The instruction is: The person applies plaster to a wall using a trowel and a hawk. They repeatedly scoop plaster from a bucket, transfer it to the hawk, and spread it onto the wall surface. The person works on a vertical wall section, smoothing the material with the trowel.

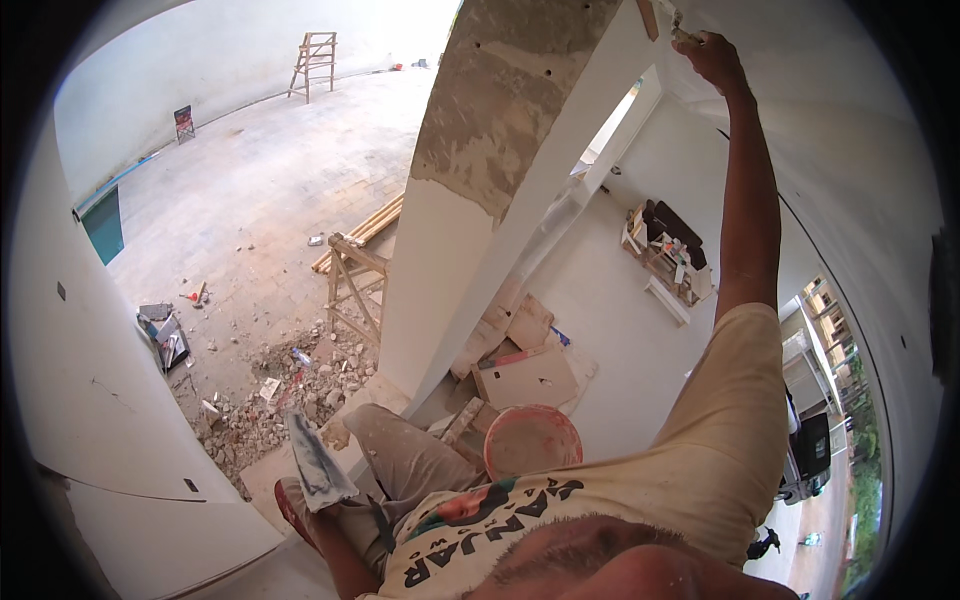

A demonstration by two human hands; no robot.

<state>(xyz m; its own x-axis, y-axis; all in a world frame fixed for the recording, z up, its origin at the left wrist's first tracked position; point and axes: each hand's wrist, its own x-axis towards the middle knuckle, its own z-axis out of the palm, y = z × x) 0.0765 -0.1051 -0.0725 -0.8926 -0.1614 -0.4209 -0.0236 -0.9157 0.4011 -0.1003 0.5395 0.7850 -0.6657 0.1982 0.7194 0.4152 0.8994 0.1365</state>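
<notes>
My right hand (712, 62) is raised at the top right, fingers closed round a small hand tool (682, 30), perhaps a scraper, by the white wall edge and a wooden strip (648, 18). My left hand (292, 505) is low at the left, by my leg, closed on a wide plastering blade (318, 465) smeared with grey paste. A red bucket (532, 440) sits below me near my knee. A pillar (510, 90) with a patchy grey plaster band stands in front of me.
Rubble (330, 390) covers ground at the left beside a wooden trestle (355, 290) and poles. Cardboard sheets (525, 385) lie below the pillar. A cluttered bench (665, 250) stands in the white room at right. A wooden ladder (310, 65) is at the far wall.
</notes>
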